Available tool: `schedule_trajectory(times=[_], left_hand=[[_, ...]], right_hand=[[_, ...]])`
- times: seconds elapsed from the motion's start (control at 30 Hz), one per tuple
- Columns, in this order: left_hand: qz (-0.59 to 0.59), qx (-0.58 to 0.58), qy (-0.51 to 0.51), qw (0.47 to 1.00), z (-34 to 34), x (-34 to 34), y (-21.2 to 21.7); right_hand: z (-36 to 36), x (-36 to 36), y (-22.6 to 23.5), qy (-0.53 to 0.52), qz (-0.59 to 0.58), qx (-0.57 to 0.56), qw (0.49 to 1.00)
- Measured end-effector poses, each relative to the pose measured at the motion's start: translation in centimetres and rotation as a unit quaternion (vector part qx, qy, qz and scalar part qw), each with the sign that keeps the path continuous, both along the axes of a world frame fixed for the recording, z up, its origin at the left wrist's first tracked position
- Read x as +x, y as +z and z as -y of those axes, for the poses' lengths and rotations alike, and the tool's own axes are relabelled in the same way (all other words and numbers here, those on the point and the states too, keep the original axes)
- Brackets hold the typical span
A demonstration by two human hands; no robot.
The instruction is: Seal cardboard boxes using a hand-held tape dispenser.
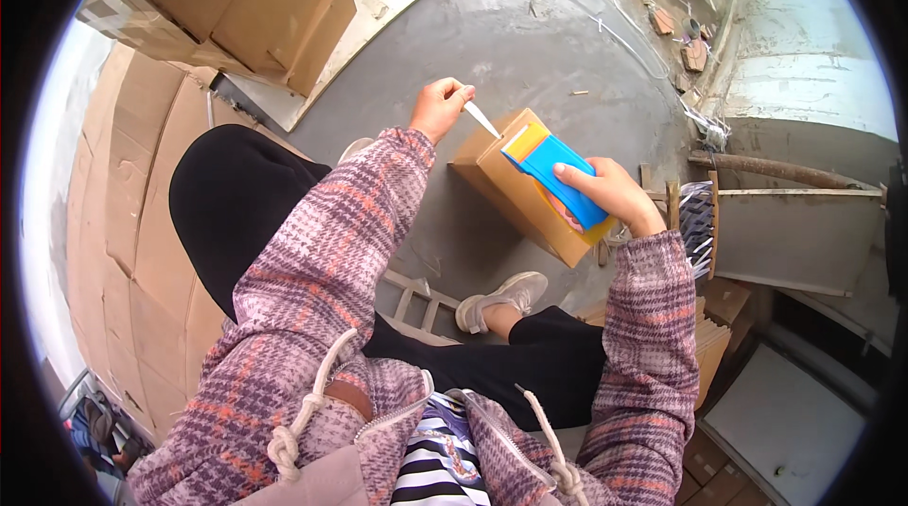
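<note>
My left hand [441, 109] pinches the end of a thin white strip [482, 119] between thumb and fingers. The strip's other end hangs down by the near corner of a small brown cardboard box [503, 175]; I cannot tell whether it touches. Over the right side of that box, my right hand [613, 192] grips a flat blue-and-yellow packet [549, 165], thumb on its blue face and fingers mostly hidden beneath. The packet tilts across the box top and covers part of it. Whether the packet rests on the box cannot be seen.
Large cardboard cartons [265, 5] stand on a white board at upper left, with flattened cardboard [142, 222] below. A wooden frame [416, 303] lies by my shoe [506, 302]. Rubble and white cord [624, 38] line the upper right, and a grey-white panel [794, 236] stands right.
</note>
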State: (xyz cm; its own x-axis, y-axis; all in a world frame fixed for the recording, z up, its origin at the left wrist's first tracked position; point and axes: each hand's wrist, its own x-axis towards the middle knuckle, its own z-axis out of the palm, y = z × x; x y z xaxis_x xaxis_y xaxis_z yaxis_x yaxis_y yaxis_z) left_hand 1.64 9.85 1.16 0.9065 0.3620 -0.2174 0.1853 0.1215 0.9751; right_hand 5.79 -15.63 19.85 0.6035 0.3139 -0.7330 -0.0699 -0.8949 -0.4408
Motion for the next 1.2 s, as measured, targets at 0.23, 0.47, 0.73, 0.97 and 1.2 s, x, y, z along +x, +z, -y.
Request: schedule_trajectory(times=[0.23,0.47,0.73,0.97,1.2], left_hand=[[-0.049,-0.024,-0.020,0.998,1.7,0.3,-3.2],[-0.084,-0.057,-0.027,0.994,3.0,-0.4,-5.7],[-0.059,0.010,-0.026,0.998,6.8,-1.7,-6.5],[-0.219,0.219,-0.065,0.949,4.8,-2.2,-4.6],[-0.064,0.106,-0.119,0.985,7.3,-2.7,0.4]], right_hand=[[-1.7,2.4,-1.1,0.026,-0.042,-0.081,0.996],[-2.5,2.6,-1.8,-0.010,-0.113,-0.108,0.988],[-1.6,2.3,-2.6,-0.029,-0.103,-0.098,0.989],[-1.4,2.5,-2.7,-0.032,-0.124,-0.086,0.988],[-2.1,2.2,-2.1,-0.042,-0.122,-0.052,0.990]])
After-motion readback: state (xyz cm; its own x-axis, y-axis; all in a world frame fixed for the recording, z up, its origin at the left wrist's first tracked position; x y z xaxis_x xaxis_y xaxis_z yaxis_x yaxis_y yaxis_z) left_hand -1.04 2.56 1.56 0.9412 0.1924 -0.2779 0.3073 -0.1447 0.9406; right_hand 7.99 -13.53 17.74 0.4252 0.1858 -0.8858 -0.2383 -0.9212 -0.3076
